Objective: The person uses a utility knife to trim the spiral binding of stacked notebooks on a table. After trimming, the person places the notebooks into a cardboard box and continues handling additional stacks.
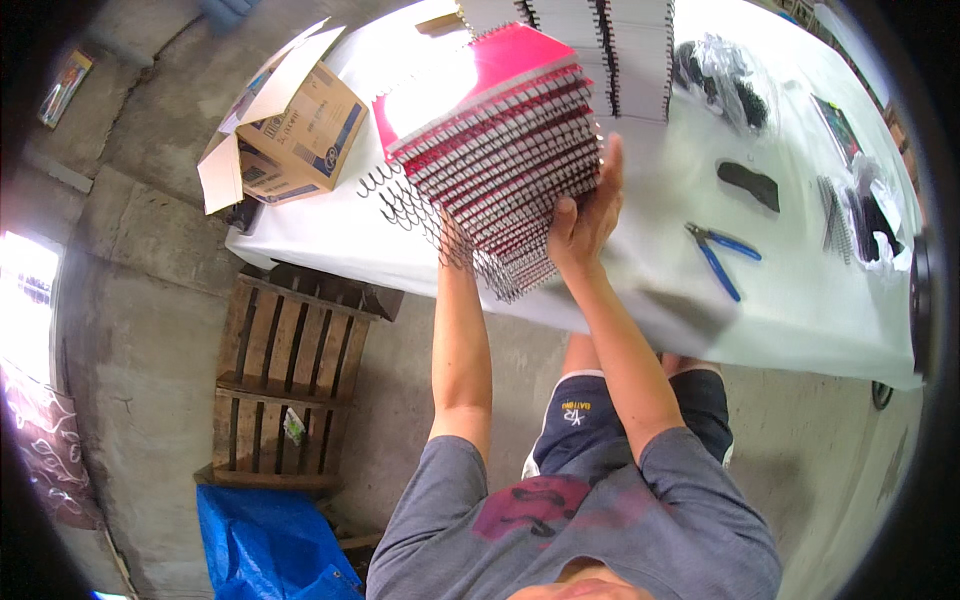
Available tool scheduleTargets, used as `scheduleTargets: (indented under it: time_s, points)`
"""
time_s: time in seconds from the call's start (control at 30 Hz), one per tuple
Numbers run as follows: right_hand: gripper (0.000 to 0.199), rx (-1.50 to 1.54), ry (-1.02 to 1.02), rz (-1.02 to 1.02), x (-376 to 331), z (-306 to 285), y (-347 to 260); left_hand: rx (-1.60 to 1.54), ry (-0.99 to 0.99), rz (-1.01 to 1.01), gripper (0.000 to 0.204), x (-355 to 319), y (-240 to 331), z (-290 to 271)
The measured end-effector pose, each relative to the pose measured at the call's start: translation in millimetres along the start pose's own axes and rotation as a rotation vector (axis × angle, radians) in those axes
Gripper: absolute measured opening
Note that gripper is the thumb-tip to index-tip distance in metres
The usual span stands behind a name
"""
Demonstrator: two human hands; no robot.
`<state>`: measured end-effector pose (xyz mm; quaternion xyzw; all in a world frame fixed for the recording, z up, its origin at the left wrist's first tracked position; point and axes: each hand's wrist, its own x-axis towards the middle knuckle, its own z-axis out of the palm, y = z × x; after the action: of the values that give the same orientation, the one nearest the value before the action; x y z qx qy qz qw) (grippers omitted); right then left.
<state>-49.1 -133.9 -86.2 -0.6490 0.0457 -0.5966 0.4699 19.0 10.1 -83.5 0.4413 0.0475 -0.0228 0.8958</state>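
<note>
I hold a tall, tilted stack of spiral-bound notebooks (500,150) with pink and red covers over the near edge of a white-covered table (800,300). My right hand (585,205) presses flat against the stack's right side, fingers pointing up. My left hand (453,245) supports the stack's lower left corner and is mostly hidden under the wire bindings. Loose black wire spirals (392,198) lie on the table just left of the stack.
More notebook stacks (610,50) stand at the table's back. An open cardboard box (300,125) sits at the left end. Blue-handled pliers (722,258), a black piece (748,185) and bags of black parts (725,80) lie to the right. A wooden pallet (290,380) and blue tarp (265,545) are on the floor.
</note>
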Motion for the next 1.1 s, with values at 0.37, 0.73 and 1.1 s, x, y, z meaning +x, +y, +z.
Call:
scheduleTargets:
  time_s: [0.37, 0.73, 1.1]
  points:
    - [0.057, 0.024, -0.085, -0.390, -39, -50, 16, 0.025, 0.015, -0.164, 0.106, 14, -3, -20]
    - [0.013, 0.524, -1.227, 0.822, -62, -46, 2, 0.043, 0.028, -0.249, 0.108, 14, -16, -35]
    - [0.008, 0.521, -1.109, 0.973, -64, -44, 1, 0.056, 0.018, -0.309, 0.111, 25, -18, -39]
